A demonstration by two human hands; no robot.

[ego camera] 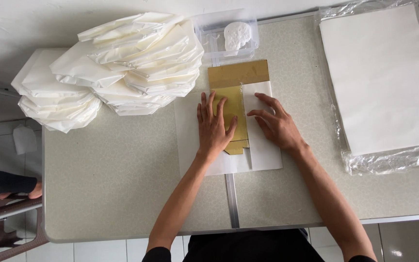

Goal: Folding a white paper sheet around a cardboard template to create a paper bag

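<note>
A white paper sheet (pixel 265 155) lies flat in the middle of the table, partly folded over a brown-gold cardboard template (pixel 238 73) that sticks out at its far end. My left hand (pixel 213 128) presses flat on the template and the left flap, fingers spread. My right hand (pixel 276 123) rests flat on the folded right flap, fingers spread toward the fold edge. Neither hand grips anything.
Stacks of folded white paper bags (pixel 122 63) are piled at the table's far left. A wrapped ream of white sheets (pixel 381 77) lies at the right. A clear plastic tray (pixel 226 35) with a white lump stands at the far edge. Another person's hand (pixel 35 190) shows at left.
</note>
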